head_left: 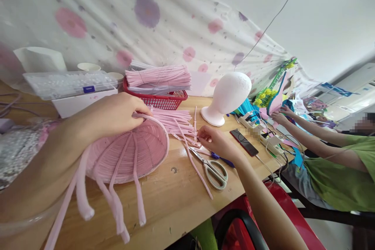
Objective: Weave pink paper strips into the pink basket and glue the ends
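Note:
My left hand point(131, 105) grips the rim of a round, bowl-shaped piece point(149, 144) made of pink pipe cleaners, tilted with its hollow side facing me. Several loose pipe cleaner ends point(140, 203) hang from it over the table. My right hand point(212, 140) is curled in a pinch beside a short pink pipe cleaner point(195, 119); what lies between the fingertips is hidden. Just below that hand are scissors point(216, 174) with pale handles, lying open, and a dark blue-handled tool point(224, 159). One long pink pipe cleaner point(199, 168) crosses the scissor blades.
Behind the bowl piece are a red basket point(164, 101) of pipe cleaner bundles and a clear bead box point(70, 84). A white foam head point(231, 93), a phone point(244, 142) and power strips point(269, 142) with cables stand rightward. A co-worker in green point(342, 168) sits at right.

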`<state>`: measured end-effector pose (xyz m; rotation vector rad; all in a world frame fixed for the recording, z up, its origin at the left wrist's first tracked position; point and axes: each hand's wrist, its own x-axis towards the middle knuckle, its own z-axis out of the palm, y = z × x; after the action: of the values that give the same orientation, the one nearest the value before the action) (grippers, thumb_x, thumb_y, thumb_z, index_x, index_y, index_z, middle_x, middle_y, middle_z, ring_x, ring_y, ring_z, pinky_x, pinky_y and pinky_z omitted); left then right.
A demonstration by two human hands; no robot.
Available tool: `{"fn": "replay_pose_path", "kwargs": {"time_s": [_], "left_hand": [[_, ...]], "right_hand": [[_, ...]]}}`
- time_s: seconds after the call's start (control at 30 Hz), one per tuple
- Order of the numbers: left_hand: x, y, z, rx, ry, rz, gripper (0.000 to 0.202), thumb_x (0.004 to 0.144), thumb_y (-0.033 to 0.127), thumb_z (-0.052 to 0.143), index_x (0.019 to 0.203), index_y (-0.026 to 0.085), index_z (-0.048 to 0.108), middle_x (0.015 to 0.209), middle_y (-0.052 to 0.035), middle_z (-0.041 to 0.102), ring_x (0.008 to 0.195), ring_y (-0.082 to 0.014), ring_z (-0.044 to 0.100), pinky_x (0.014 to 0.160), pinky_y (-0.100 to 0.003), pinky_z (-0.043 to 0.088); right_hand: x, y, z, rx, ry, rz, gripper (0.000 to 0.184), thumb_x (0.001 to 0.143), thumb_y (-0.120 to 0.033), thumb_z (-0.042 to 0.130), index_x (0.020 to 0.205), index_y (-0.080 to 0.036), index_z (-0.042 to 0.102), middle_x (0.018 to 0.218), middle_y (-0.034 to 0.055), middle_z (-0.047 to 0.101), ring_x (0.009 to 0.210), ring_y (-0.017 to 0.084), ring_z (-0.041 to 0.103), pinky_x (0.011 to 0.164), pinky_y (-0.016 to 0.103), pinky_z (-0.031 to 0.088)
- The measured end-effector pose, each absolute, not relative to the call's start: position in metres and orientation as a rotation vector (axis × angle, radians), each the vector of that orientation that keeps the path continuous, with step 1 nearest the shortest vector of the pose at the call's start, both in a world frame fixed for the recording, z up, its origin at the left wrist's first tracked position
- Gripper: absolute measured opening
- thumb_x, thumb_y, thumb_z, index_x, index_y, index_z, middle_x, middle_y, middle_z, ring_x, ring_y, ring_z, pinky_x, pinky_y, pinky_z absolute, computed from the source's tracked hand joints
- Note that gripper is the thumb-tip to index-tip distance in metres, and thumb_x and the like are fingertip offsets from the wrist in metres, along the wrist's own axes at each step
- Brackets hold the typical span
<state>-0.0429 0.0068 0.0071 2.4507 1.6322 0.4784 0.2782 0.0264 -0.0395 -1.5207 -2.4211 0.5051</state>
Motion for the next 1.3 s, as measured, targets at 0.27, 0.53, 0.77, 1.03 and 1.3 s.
{"fn": "replay_pose_path", "kwargs": {"time_s": [0.27, 0.53, 0.77, 1.03, 1.3], "left_hand": [[-0.032, 0.007, 0.007, 2.449, 1.677, 0.506, 0.038, 0.076, 0.025, 0.049, 0.103, 0.03, 0.076, 0.108, 0.0014, 0.076, 0.095, -0.0209, 0.068, 0.087, -0.03, 0.045], [-0.014, -0.008, 0.016, 2.426, 1.776, 0.519, 0.025, 0.078, 0.031, 0.052, 0.076, 0.023, 0.076, 0.077, -0.0035, 0.074, 0.067, -0.0188, 0.062, 0.057, -0.029, 0.033], [-0.003, 0.002, 0.003, 2.176, 1.306, 0.749, 0.034, 0.07, 0.013, 0.057, 0.096, 0.021, 0.078, 0.094, -0.0015, 0.078, 0.086, -0.0174, 0.068, 0.071, -0.025, 0.047], [-0.009, 0.003, 0.013, 1.999, 1.243, 0.822, 0.036, 0.071, 0.004, 0.058, 0.097, 0.019, 0.078, 0.098, 0.0016, 0.078, 0.092, -0.0146, 0.07, 0.077, -0.02, 0.051], [-0.006, 0.005, 0.006, 2.022, 1.158, 0.789, 0.037, 0.072, -0.002, 0.056, 0.096, 0.017, 0.077, 0.102, 0.0009, 0.078, 0.099, -0.0126, 0.07, 0.086, -0.019, 0.052]], "right_hand": [[0.25, -0.022, -0.016, -1.072, -2.487, 0.668, 0.015, 0.095, -0.023, 0.053, 0.098, -0.023, 0.067, 0.089, 0.0021, 0.071, 0.079, 0.015, 0.063, 0.071, 0.025, 0.047], [0.189, -0.024, -0.027, -1.037, -2.648, 0.524, 0.017, 0.097, -0.017, 0.051, 0.096, -0.021, 0.067, 0.082, 0.0008, 0.069, 0.072, 0.014, 0.062, 0.066, 0.024, 0.04], [0.149, 0.006, -0.053, -1.153, -2.757, 0.258, 0.016, 0.09, -0.013, 0.05, 0.091, -0.016, 0.066, 0.092, 0.0087, 0.072, 0.079, 0.019, 0.063, 0.065, 0.026, 0.039], [0.144, 0.014, -0.061, -1.297, -2.833, 0.236, 0.018, 0.085, -0.013, 0.05, 0.071, -0.016, 0.061, 0.062, 0.004, 0.061, 0.052, 0.013, 0.045, 0.05, 0.027, 0.026], [0.134, 0.016, -0.064, -1.305, -2.889, 0.364, 0.011, 0.086, -0.016, 0.053, 0.085, -0.018, 0.064, 0.071, 0.0018, 0.063, 0.057, 0.013, 0.049, 0.05, 0.024, 0.031]]}}
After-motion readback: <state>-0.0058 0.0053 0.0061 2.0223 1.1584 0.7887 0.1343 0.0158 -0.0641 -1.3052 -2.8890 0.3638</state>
